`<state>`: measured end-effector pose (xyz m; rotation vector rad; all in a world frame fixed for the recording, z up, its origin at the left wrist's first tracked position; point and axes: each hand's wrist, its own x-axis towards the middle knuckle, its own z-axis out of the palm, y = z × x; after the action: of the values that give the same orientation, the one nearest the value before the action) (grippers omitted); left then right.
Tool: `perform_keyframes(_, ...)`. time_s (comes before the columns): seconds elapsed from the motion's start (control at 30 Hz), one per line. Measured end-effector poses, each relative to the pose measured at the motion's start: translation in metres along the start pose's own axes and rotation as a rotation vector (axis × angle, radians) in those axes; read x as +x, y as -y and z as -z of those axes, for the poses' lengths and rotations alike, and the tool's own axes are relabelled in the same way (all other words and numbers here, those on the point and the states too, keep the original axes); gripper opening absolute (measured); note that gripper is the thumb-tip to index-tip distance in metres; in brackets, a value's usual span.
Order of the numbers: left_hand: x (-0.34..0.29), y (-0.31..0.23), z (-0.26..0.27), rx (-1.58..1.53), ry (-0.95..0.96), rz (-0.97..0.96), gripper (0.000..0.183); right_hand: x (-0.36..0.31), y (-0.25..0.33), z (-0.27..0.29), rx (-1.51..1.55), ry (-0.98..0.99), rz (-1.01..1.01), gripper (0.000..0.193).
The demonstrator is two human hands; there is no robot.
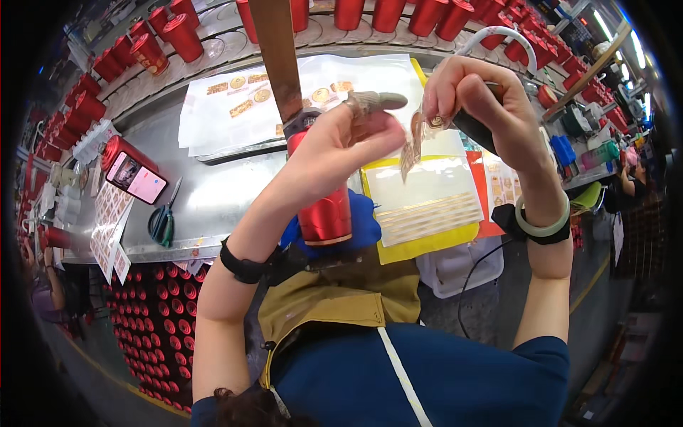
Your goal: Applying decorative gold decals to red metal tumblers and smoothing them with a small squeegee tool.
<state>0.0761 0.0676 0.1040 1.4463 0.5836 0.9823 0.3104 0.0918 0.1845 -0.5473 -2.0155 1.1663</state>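
Clear decal film [410, 155] with gold-brown print is hanging in mid-air between the two hands, over the work surface. It's looking twisted and curled, lower end loose. Judging by that: near weightless, limp, easily creased or torn, possibly slick or clingy if wet. Best hold is a light fingertip pinch on a clear margin or corner, off the print.

Right hand [491, 107] is pinching it near the upper end with thumb and fingertips; the film is dangling below and to the left of that pinch. A dark piece [472, 130] is showing under the right palm; can't tell what it is or whether it's gripped.

Left hand [359, 135] is facing the film from the left, thumb and forefinger standing apart, a grey finger cot [388, 100] on one finger. No hold visible; can't rule out the thumb tip brushing the film.

Further out: red tumbler [325, 219] is sitting below the left hand, against a blue cloth [366, 217]. A gold-striped sheet [427, 213] is lying to its right on a yellow backing [427, 247]; printed decal sheets [213, 117] are lying beyond the hands.
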Motion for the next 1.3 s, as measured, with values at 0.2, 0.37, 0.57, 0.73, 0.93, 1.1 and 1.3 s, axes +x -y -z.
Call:
perform_keyframes(0.2,-0.013,0.002,-0.004,-0.052,-0.106,-0.023,0.053,-0.013,0.002,-0.016,0.058,-0.092,-0.137,0.033)
perform_keyframes(0.37,-0.015,0.003,-0.006,-0.304,0.106,0.149,0.055,-0.019,0.005,-0.031,0.037,-0.165,-0.131,0.028)
perform_keyframes(0.57,-0.028,-0.007,-0.005,-0.250,0.018,0.168,0.045,-0.037,-0.006,-0.032,-0.127,-0.191,-0.233,0.044)
perform_keyframes(0.73,-0.039,-0.023,-0.004,0.006,-0.024,0.179,0.044,-0.042,-0.012,-0.048,0.020,-0.044,-0.366,0.070)
perform_keyframes(0.93,-0.054,-0.028,0.001,0.186,-0.035,0.115,0.043,-0.044,-0.021,-0.071,-0.001,0.080,-0.417,0.065)
perform_keyframes(1.1,-0.073,-0.035,0.003,0.251,-0.070,0.213,0.040,-0.045,-0.024,-0.092,0.016,0.020,-0.375,0.043)
perform_keyframes(1.3,-0.091,-0.032,0.009,0.210,-0.092,0.270,0.038,-0.044,-0.017,-0.110,-0.069,0.093,-0.549,0.029)
